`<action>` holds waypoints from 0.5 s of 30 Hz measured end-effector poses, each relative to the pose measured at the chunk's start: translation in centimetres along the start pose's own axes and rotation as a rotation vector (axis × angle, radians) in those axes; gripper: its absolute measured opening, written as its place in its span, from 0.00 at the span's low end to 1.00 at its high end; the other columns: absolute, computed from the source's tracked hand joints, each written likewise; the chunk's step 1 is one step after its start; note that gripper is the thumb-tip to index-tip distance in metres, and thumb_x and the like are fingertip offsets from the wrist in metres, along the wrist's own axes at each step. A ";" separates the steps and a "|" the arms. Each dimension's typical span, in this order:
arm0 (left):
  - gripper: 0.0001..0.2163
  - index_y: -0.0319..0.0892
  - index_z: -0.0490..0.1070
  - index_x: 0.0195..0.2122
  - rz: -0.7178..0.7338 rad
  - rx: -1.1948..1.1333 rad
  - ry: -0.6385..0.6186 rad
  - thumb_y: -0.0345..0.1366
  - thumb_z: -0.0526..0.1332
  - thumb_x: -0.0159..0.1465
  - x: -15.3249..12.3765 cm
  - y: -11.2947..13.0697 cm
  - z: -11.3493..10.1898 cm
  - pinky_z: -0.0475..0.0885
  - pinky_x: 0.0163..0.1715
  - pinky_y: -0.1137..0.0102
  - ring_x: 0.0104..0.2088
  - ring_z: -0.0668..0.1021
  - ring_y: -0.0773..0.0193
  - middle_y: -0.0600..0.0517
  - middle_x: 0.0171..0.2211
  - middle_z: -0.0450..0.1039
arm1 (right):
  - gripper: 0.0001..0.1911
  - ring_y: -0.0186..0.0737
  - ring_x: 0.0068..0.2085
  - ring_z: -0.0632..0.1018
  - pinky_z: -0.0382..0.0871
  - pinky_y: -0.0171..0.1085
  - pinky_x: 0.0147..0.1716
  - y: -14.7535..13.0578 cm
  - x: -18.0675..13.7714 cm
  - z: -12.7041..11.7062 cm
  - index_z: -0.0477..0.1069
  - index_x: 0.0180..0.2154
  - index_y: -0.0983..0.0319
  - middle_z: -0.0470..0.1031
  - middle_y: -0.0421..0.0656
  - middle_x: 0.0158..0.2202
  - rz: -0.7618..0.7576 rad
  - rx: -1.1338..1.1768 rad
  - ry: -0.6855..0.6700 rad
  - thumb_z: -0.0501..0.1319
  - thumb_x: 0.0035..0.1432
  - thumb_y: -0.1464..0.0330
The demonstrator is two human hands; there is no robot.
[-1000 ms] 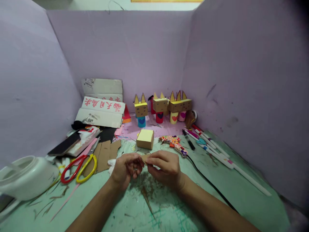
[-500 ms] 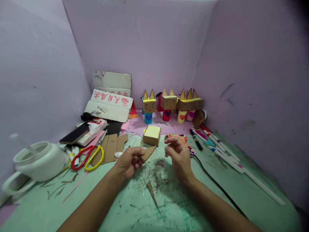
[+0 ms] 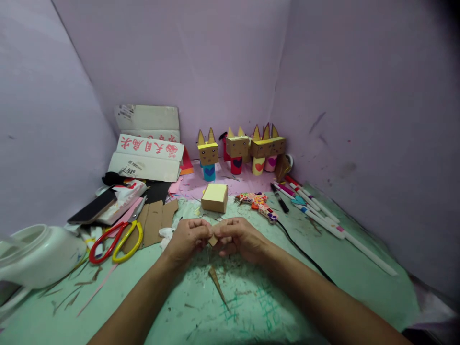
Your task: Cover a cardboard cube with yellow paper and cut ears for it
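My left hand (image 3: 187,239) and my right hand (image 3: 239,238) meet over the green mat (image 3: 251,306), fingers curled. Between them they pinch a small brown cardboard piece (image 3: 213,240), mostly hidden by the fingertips. A thin brown cardboard sliver (image 3: 216,284) lies on the mat just below my hands. A small cardboard box with a yellow top (image 3: 214,197) stands just beyond them.
Red and yellow scissors (image 3: 114,241) and cardboard scraps (image 3: 154,224) lie at the left, beside a white jug (image 3: 36,256). Several cardboard figures (image 3: 239,152) stand at the back wall. A patterned glue gun (image 3: 259,203), its black cord (image 3: 305,256) and several markers (image 3: 316,211) lie at the right.
My right hand has come back to my left hand and both now pinch the cardboard piece. Half a second ago the left hand alone held it. The view has shifted slightly.
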State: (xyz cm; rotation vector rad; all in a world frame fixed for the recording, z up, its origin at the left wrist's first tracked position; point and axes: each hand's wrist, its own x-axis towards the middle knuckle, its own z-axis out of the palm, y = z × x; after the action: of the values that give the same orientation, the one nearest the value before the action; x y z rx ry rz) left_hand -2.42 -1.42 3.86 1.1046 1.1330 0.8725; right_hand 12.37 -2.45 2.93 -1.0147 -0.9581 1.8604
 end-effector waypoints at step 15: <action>0.14 0.42 0.71 0.27 0.221 0.612 0.323 0.48 0.55 0.52 0.2 1.7 -2.9 0.63 0.23 0.70 0.23 0.71 0.63 0.52 0.21 0.69 | 0.08 0.30 0.19 0.72 0.70 0.29 0.20 0.0 0.8 -0.7 0.70 0.22 0.65 0.74 0.38 0.18 -0.103 0.116 0.154 0.66 0.32 0.72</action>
State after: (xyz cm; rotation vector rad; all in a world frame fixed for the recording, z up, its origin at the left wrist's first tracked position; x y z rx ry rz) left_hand -5.18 -0.17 5.32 1.6520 1.6323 0.9210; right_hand 12.67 -1.54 2.40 -1.0031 -0.7874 1.7057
